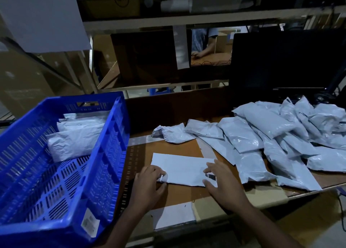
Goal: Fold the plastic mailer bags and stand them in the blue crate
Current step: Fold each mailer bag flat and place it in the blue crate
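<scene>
Folding step: left hand pinches the mailer at the table's near edge, right hand spread flat; next, crease it over.

The crate at left of the frame is hard blue plastic, slotted and slightly glossy, with a paper label on its near wall. The bags at right are thin pale plastic, crinkled and shiny. The flat bag at centre looks smooth and matt. The surface is brown matt cardboard.

Warehouse: shelving, stacked cartons
</scene>
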The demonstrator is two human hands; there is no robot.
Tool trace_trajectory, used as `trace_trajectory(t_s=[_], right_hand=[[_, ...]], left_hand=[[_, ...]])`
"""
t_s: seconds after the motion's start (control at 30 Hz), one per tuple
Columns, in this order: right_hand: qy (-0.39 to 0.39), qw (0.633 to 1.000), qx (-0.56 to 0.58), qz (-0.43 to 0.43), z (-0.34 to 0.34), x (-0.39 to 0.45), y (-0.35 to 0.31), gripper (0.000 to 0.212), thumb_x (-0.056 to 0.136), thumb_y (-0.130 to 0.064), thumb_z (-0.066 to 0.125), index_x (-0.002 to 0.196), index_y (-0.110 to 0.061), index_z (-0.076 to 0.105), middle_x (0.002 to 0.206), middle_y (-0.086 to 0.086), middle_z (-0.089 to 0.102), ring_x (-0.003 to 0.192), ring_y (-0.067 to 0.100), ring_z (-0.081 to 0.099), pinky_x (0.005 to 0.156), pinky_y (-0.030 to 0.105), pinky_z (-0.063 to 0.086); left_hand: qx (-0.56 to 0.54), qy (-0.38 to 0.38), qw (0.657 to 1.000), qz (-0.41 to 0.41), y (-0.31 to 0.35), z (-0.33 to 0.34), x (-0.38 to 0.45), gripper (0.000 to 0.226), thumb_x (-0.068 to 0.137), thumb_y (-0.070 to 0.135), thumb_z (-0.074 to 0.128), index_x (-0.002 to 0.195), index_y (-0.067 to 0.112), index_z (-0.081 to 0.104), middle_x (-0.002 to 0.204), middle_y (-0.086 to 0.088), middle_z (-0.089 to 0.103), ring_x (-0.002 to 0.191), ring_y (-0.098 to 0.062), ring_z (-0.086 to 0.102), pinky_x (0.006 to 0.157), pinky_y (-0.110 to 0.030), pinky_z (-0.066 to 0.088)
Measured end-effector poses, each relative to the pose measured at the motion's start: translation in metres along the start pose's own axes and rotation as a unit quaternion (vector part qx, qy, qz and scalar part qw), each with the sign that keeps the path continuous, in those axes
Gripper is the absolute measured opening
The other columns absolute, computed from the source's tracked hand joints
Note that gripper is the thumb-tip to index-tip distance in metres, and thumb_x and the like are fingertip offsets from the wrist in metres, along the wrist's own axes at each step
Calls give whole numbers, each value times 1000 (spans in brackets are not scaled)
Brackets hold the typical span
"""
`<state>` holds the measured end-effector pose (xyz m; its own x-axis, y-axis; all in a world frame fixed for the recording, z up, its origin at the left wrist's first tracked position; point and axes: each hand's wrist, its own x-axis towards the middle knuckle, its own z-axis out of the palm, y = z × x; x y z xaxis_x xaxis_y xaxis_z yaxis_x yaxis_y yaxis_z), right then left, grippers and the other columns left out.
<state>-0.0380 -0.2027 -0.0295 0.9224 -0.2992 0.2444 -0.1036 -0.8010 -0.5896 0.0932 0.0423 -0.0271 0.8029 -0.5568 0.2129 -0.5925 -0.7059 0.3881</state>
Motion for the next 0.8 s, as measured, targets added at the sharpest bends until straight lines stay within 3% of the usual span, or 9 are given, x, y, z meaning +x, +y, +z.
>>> trace_trajectory(t_s=[0.07,0.17,0.27,0.37,0.5,0.6,0.7,0.8], right_hand=[[-68,997,-45,9,3,-2,8,42,88,-40,72,126,-29,59,149,-15,42,149,7,19,116,18,24],[-43,998,-53,16,7,-7,9,37,89,-39,72,123,-29,61,151,-14,44,148,6,24,116,25,27],[-1,995,-93,-27,9,-7,8,19,88,-28,76,105,-26,68,142,-7,58,143,10,39,109,23,35],[2,991,-123,-57,9,-6,5,16,82,-20,82,89,-26,69,129,-4,67,133,14,52,106,28,45],[83,996,-40,-20,-6,-4,-11,12,93,-19,68,90,-28,62,104,-11,67,108,6,60,84,22,51],[142,989,35,31,-24,9,-27,7,101,-27,55,98,-33,57,87,-18,62,79,-3,57,62,19,42],[174,983,53,39,-38,29,-31,7,102,-30,52,97,-33,54,81,-16,63,75,1,59,60,28,45],[167,984,39,54,-42,43,-29,4,101,-28,54,103,-30,57,84,-13,63,71,9,56,66,33,45]], left_hand=[[3,-1,1000,0,-1,-1,-1,15,88,32,72,101,36,66,110,23,57,105,-4,51,83,-25,47],[8,11,1000,-8,2,-3,0,5,91,31,72,91,35,69,109,23,63,102,-1,51,75,-15,43],[14,18,1000,-14,4,-4,0,5,91,30,71,90,34,71,112,22,65,106,0,53,85,-20,41],[16,23,999,-17,4,-6,1,10,92,30,70,87,37,65,110,22,65,111,-1,53,91,-25,35],[-9,55,998,-6,13,-17,5,9,95,31,65,96,38,59,112,22,59,111,1,48,96,-28,41],[-70,68,995,-23,24,-34,7,12,95,39,66,104,39,57,101,22,57,96,2,55,80,-22,50],[-140,67,986,-59,32,-42,10,26,90,39,74,111,37,60,101,21,60,85,7,59,60,-15,51],[-231,117,958,-126,34,-44,17,43,83,39,80,119,38,56,115,21,56,97,6,57,69,-16,53]])
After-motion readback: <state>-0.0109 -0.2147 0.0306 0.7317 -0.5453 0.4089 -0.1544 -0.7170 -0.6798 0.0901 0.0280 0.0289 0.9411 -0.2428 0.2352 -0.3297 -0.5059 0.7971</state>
